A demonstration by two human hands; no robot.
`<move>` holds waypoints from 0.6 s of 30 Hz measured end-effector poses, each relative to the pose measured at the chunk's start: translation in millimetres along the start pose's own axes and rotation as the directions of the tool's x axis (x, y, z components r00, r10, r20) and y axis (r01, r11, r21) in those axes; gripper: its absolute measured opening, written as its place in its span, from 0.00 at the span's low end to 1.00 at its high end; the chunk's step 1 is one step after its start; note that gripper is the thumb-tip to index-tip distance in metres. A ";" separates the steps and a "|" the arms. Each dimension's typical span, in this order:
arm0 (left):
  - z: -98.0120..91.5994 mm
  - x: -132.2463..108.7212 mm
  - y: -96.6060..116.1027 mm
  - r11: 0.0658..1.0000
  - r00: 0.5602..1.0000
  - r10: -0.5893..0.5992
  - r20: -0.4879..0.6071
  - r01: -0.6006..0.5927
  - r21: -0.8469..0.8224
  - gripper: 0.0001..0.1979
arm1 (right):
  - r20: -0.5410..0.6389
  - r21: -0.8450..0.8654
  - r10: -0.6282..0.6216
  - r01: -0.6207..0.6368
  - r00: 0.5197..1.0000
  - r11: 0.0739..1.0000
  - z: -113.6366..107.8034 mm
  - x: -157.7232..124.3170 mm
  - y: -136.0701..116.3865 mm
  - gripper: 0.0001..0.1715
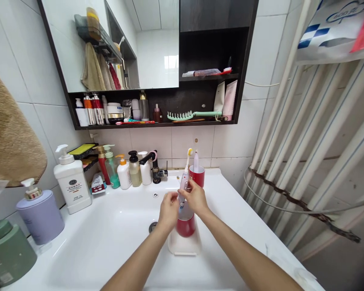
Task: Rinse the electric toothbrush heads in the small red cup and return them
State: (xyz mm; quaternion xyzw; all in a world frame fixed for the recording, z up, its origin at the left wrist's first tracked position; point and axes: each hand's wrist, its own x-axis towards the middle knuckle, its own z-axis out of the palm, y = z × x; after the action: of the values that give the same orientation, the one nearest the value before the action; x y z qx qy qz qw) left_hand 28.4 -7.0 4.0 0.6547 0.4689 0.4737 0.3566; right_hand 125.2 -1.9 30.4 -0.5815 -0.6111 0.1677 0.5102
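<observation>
At frame centre I have my right hand [195, 198] closed around the toothbrush [185, 176], and my left hand [169, 211] pinches its lower end, above the red cup [185, 227] in the sink [115, 228].

The left hand [169, 210] and right hand [195, 198] hide the lower part of the toothbrush [185, 180]. The green bottle [6, 250] and brown towel [9, 137] run off the left edge.

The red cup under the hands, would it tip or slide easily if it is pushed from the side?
Probably it tips rather easily: the red cup looks narrow, stands on a small white stand, and the toothbrush gripped above it seems to rest inside. It may also slide, since stand and sink look smooth and glossy.
</observation>
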 end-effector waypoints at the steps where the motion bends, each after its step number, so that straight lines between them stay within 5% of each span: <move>1: 1.0 -6.0 -5.4 0.997 0.999 0.010 0.034 -0.013 0.080 0.09 | -0.003 -0.062 0.009 -0.009 1.000 0.998 3.3 0.3 6.1 0.10; 6: 10.1 -30.1 -19.3 0.916 0.974 0.077 0.214 -0.154 0.370 0.10 | -0.034 -0.214 0.041 -0.047 0.999 0.976 15.0 -9.3 30.3 0.07; 11: 14.7 -26.5 -17.9 0.834 0.942 0.091 0.324 -0.250 0.492 0.12 | -0.061 -0.326 0.026 -0.045 0.998 0.944 14.3 -17.6 37.9 0.09; 18: 32.3 -12.3 9.2 0.750 0.878 0.201 0.435 -0.424 0.509 0.12 | -0.137 -0.409 -0.044 -0.016 0.990 0.912 -23.0 -4.6 39.3 0.13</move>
State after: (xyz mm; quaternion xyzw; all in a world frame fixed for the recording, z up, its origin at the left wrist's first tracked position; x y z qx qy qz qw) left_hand 60.5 -22.2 -0.7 0.8764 0.4020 0.2323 0.1279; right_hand 164.3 -4.4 6.8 -0.6815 -0.5985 -0.0096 0.4211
